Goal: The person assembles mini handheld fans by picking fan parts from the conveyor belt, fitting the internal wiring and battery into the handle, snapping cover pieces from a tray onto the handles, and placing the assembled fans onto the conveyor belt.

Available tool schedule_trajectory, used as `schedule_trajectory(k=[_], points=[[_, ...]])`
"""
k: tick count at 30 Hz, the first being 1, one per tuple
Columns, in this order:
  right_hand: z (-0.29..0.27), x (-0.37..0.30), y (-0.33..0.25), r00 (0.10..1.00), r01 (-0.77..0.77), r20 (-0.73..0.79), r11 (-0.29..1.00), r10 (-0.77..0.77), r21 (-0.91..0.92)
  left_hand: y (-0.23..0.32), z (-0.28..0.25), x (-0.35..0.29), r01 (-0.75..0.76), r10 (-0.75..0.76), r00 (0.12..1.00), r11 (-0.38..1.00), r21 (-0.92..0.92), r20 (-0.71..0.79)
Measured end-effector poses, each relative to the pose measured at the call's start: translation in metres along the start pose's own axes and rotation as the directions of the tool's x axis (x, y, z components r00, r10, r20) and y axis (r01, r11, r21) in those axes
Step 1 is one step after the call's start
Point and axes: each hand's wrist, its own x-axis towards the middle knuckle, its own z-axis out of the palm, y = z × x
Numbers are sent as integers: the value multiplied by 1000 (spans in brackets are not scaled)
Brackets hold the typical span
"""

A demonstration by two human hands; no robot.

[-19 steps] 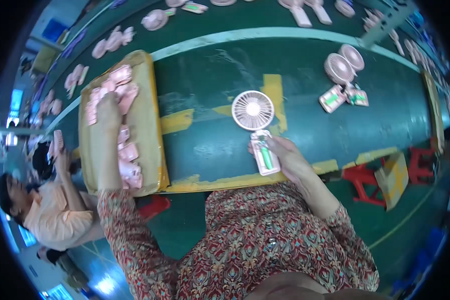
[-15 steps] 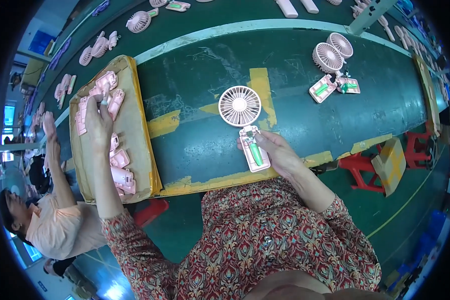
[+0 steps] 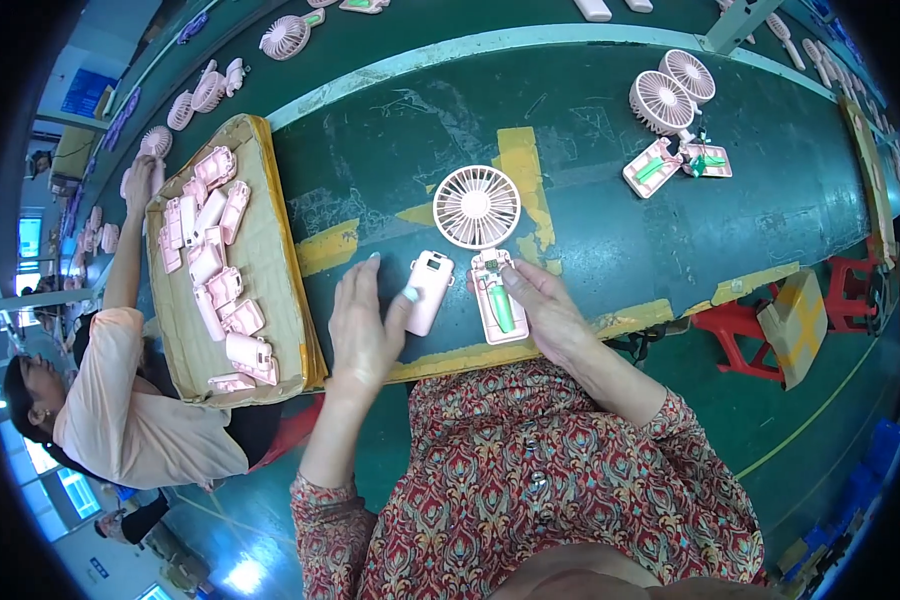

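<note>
A pink handheld fan (image 3: 476,207) with a round slatted head stands in front of me. Its handle is uncovered, showing a green battery (image 3: 500,309) and a small board. My right hand (image 3: 552,318) grips this handle from the right, thumb on its edge and other fingers partly hidden. Just left of the handle is a pink handle cover (image 3: 431,292) with a small dark window near its top. My left hand (image 3: 363,325) is beside that cover, fingers extended and apart, its thumb touching the cover's left edge.
At my left a cardboard tray (image 3: 292,290) holds several pink covers. Two more fans (image 3: 662,101) with uncovered handles lie at the far right of the table. A co-worker (image 3: 130,420) reaches toward fans beyond the tray. Red stools (image 3: 735,335) and a carton (image 3: 794,328) stand at right.
My left hand has moved right from the tray to beside the fan, and a pink cover now lies there. My right hand stays on the fan's handle. The co-worker's arm has shifted.
</note>
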Motion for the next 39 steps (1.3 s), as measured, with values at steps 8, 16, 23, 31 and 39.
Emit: schedule_trajectory(k=[8,16,23,31,39], points=[[3,-1,-2,1000,11,9,1000,-11,27,25,7,-21,128,-139,986,984,125,87],[4,-1,1,999,38,-11,999,-37,7,67,-9,-20,334,-270,927,911,-242,260],[10,-8,-8,998,52,34,999,-52,-6,85,6,-26,113,-80,977,981,-159,199],[4,-12,-11,993,12,117,1000,-11,-1,89,14,-25,32,-29,986,999,-11,162],[-1,-9,-15,977,-48,206,998,57,-46,90,16,-25,-11,0,988,998,69,152]])
